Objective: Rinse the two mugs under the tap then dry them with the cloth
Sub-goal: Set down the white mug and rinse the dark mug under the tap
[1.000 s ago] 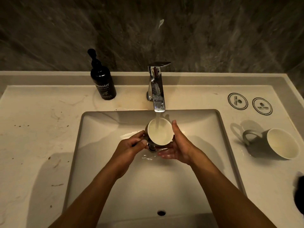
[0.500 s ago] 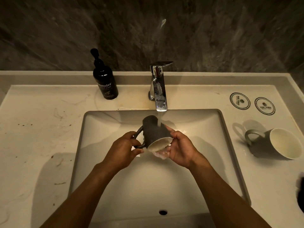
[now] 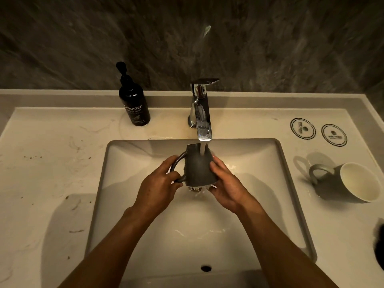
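While water from the tap (image 3: 201,113) ran over the upturned grey mug (image 3: 199,167) above the sink (image 3: 291,183), the left hand (image 3: 159,185) curled round its handle and the right hand (image 3: 225,181) cupped its wall, a hard, breakable, likely slippery thing best held by the handle.

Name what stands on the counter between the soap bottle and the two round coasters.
In the head view, the chrome tap stands between the soap bottle and the coasters, with water running from it.
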